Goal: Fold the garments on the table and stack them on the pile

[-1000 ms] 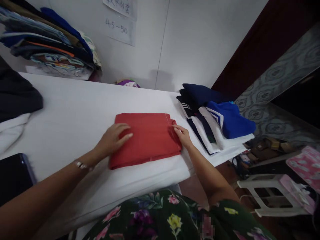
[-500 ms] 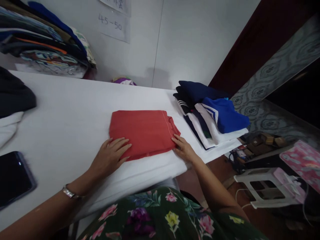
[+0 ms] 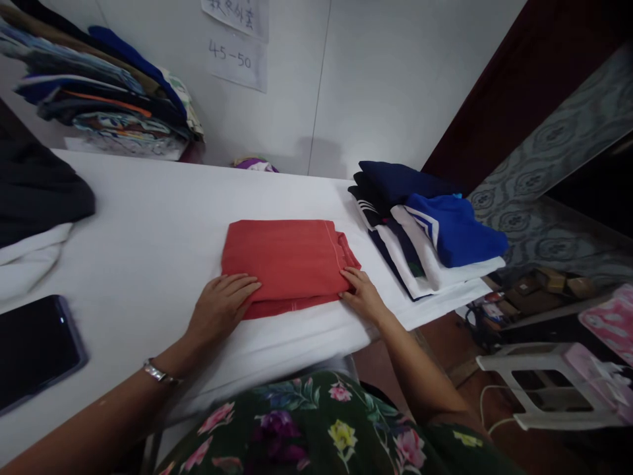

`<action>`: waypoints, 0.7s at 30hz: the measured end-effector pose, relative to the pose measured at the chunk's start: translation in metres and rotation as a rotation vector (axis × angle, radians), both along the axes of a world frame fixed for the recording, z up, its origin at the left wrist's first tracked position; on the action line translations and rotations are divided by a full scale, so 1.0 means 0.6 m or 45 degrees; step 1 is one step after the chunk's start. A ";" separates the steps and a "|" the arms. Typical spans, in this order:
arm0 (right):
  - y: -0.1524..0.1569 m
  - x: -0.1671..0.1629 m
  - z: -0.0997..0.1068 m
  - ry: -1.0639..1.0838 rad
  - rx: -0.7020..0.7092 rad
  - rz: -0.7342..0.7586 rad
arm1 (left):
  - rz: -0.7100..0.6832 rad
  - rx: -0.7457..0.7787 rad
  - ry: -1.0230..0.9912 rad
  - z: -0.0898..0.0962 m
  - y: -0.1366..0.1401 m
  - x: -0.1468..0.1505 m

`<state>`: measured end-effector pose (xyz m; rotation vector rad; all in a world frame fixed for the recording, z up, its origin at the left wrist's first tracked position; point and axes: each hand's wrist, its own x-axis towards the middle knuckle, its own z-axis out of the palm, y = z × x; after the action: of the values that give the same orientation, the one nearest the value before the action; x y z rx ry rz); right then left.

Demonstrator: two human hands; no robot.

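Note:
A folded red garment (image 3: 281, 257) with pale stitching near its right end lies on the white-covered table (image 3: 158, 218). My left hand (image 3: 225, 303) grips its near left corner, fingers over the top and the thumb mostly hidden. At the near right corner, my right hand (image 3: 363, 297) pinches the cloth between thumb and fingers. A darker red strip of a lower layer shows along the near edge between my hands. The garment's full shape is hidden by the folds.
A stack of folded clothes (image 3: 395, 224), blue, black and white, stands at the right. Dark cloth (image 3: 39, 188) and a phone (image 3: 39, 349) lie at the left. Behind are piled clothes (image 3: 113, 86) and a paper sign (image 3: 237, 63). A white stool (image 3: 548, 386) stands lower right.
The near edge of the upper layer has shifted slightly away from me, baring more of the layer beneath. Both hands stay at the near corners. The view has shifted slightly left.

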<state>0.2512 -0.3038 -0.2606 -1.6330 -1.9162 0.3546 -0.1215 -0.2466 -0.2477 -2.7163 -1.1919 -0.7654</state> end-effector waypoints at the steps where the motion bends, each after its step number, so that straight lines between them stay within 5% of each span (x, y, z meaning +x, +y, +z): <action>1: 0.003 -0.001 0.000 0.004 0.006 -0.012 | 0.009 0.001 -0.001 0.000 -0.001 0.000; 9: 0.019 -0.006 0.017 -0.030 -0.087 0.032 | -0.003 0.013 0.017 -0.013 -0.006 -0.006; 17: 0.027 -0.007 -0.005 -0.155 0.330 0.062 | -0.072 0.182 0.050 -0.029 -0.010 -0.014; 21: 0.031 0.003 -0.020 -0.119 0.339 0.100 | -0.094 0.234 0.125 -0.027 -0.008 -0.017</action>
<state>0.2527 -0.2854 -0.2728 -1.4248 -2.0036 0.0506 -0.1319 -0.2516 -0.2641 -2.6254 -0.9559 -0.7027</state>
